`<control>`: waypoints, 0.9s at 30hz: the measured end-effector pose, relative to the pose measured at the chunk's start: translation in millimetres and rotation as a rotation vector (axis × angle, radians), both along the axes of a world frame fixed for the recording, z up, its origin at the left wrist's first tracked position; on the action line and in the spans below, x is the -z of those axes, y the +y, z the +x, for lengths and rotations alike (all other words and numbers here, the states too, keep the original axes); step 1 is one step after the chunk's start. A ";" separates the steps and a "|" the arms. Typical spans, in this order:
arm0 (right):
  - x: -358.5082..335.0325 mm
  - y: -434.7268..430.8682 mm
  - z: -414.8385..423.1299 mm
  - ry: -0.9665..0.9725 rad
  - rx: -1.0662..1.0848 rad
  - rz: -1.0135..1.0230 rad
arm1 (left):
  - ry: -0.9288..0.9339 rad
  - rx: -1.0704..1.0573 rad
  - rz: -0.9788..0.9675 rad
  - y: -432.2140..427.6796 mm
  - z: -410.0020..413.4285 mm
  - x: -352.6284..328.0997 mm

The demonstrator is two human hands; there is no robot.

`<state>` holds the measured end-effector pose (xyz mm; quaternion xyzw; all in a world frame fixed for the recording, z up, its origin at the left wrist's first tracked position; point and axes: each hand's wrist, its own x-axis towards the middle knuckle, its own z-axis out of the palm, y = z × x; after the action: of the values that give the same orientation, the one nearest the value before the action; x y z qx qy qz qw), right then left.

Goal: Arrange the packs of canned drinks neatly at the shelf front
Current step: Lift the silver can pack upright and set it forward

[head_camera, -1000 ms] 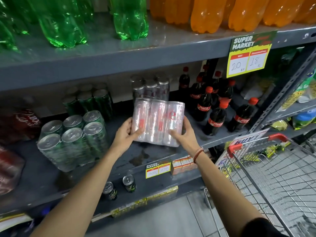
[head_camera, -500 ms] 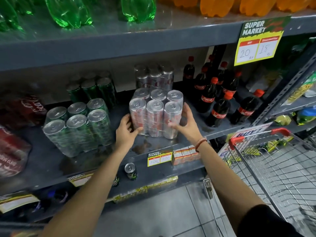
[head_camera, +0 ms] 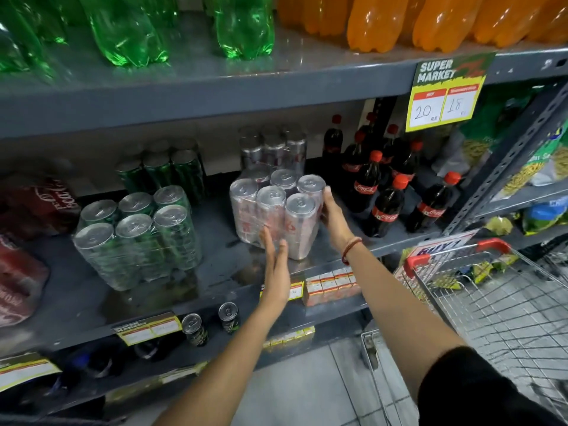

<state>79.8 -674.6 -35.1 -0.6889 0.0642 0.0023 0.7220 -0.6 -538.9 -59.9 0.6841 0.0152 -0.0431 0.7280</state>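
Two packs now stand near the shelf [head_camera: 184, 290] front: the green pack [head_camera: 135, 235] well off to the left of the fingers, and the silver pack [head_camera: 276, 210] between the two hands. The left hand [head_camera: 276, 262] lies flat on its front face, fingers straight and pressed together; the right hand [head_camera: 333, 216] cups its right side, fingers curled round the back corner. Half a second ago both hands gripped it by the sides; since then the left has slid round to the front. Squaring it up seems nearly done, though more packs sit further back, beyond the fingertips.
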 end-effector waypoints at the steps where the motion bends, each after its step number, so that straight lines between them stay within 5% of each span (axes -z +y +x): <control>1: 1.7 2.3 -7.1 -0.027 0.035 -0.012 | -0.003 -0.004 -0.031 5.1 5.7 -0.8; 10: 34.0 59.4 -80.6 -0.240 0.138 -0.328 | 0.144 -0.076 -0.254 43.6 72.7 -22.2; 14: 39.5 67.5 -87.0 -0.289 0.091 -0.371 | 0.137 -0.339 -0.041 59.1 87.8 -19.7; 18: 35.7 37.5 -49.9 -0.245 0.252 -0.352 | -0.103 -0.598 0.047 43.3 53.5 3.8; 23: 26.8 0.8 19.5 0.066 -0.011 -0.476 | -0.089 -0.334 0.167 18.3 14.3 33.4; 27: 27.6 -7.1 39.7 0.063 -0.194 -0.367 | -0.052 -0.142 0.172 26.5 20.7 31.7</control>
<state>119.5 -681.6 -62.6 -0.8113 0.0197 0.0816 0.5785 20.1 -512.4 -91.7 0.7420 0.0484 0.0281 0.6681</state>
